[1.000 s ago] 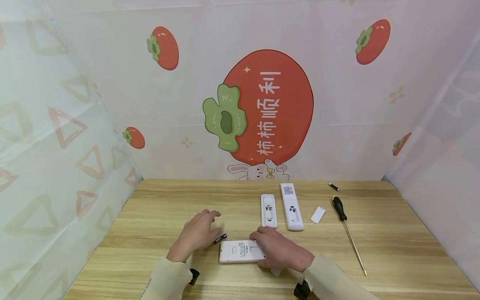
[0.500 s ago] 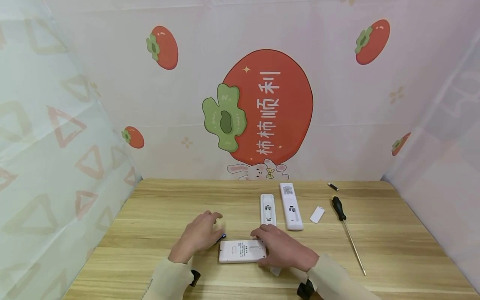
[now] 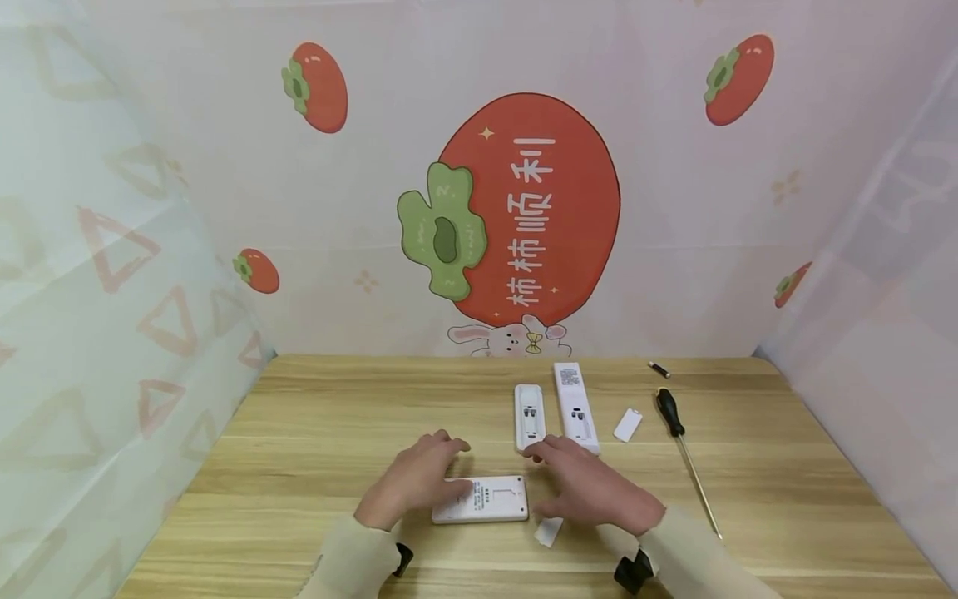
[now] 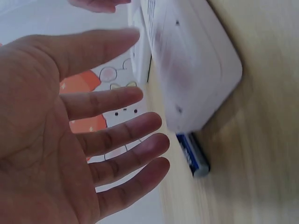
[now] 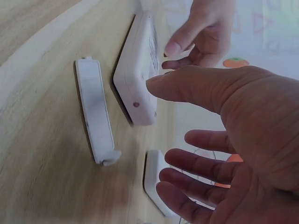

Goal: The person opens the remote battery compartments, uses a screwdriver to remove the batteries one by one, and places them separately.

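A thick white remote control [image 3: 497,499] lies back up near the table's front, its printed label partly behind my left hand [image 3: 419,481]. That hand hovers over the remote's left end with fingers extended and holds nothing. To the right of the remote, my right hand [image 3: 591,487] is spread, apart from it in the head view. A blue battery [image 4: 194,156] lies on the table by the remote in the left wrist view; the head view hides it. Near my right thumb lies a small white battery cover [image 3: 549,531], its inner side up in the right wrist view.
Behind the hands lie a short white remote [image 3: 530,420] and a longer one [image 3: 575,408], battery compartments uncovered. Farther right are another white cover [image 3: 628,424], a black-handled screwdriver [image 3: 677,428] and a dark battery [image 3: 659,369]. Printed cloth walls surround the wooden table [image 3: 337,408].
My right hand has let go of the remote and moved right, uncovering its right end and the small cover. My left hand has shifted right over the remote's left end.
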A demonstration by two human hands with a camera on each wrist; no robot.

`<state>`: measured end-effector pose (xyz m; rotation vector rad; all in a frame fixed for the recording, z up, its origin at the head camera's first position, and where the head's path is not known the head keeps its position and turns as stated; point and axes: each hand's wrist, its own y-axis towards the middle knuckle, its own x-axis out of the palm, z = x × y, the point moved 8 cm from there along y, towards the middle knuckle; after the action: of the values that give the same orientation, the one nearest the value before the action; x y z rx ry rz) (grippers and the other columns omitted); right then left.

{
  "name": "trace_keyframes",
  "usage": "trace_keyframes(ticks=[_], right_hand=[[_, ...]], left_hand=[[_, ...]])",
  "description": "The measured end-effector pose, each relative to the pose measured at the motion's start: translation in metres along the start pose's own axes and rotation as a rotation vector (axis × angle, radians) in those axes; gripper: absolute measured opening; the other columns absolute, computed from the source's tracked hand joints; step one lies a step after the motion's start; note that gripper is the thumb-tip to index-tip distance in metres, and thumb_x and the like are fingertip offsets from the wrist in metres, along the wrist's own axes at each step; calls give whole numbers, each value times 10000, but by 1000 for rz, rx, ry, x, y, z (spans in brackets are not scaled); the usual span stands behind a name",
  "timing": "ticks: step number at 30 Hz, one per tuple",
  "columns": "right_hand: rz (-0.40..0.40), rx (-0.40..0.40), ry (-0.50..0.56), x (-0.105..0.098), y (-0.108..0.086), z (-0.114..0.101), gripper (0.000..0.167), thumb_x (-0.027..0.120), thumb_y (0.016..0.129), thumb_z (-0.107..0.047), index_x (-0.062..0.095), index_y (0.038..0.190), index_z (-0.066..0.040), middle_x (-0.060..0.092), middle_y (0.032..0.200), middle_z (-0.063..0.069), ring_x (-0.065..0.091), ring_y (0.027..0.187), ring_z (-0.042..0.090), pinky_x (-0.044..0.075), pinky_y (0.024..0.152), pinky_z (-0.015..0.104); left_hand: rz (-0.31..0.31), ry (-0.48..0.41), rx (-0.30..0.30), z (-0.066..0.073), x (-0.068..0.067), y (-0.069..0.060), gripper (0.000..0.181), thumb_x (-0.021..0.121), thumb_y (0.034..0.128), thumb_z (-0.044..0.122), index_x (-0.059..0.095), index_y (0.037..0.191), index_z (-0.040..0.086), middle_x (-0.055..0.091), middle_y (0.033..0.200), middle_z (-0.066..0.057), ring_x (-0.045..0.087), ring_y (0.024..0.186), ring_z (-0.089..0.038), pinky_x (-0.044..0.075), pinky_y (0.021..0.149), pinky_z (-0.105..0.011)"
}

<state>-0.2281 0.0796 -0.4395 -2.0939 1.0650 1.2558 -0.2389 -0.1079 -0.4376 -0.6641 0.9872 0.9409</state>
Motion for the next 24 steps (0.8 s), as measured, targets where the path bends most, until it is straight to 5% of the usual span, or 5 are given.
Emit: trace_keyframes(ticks=[9, 24], right_hand=[[21, 3, 1, -4, -9, 10, 607, 856, 811, -270, 605, 1322, -60, 617, 1191, 56, 586, 1097, 236, 517, 939, 455], [4, 3, 27, -3, -15, 13, 615, 854, 821, -275, 603, 1337, -53, 614, 1214, 58, 585, 1116, 245, 505, 959, 486]], left_hand=[[-80, 25, 21, 10, 13, 0, 613, 847, 806, 421, 676, 1287, 82, 620, 1160, -69, 568, 1045, -255, 516, 871, -460], [-75, 76, 58, 20, 19, 1, 678, 904, 707, 444, 693, 1265, 120, 622, 1117, -23, 544, 977, -186, 500, 847, -390]])
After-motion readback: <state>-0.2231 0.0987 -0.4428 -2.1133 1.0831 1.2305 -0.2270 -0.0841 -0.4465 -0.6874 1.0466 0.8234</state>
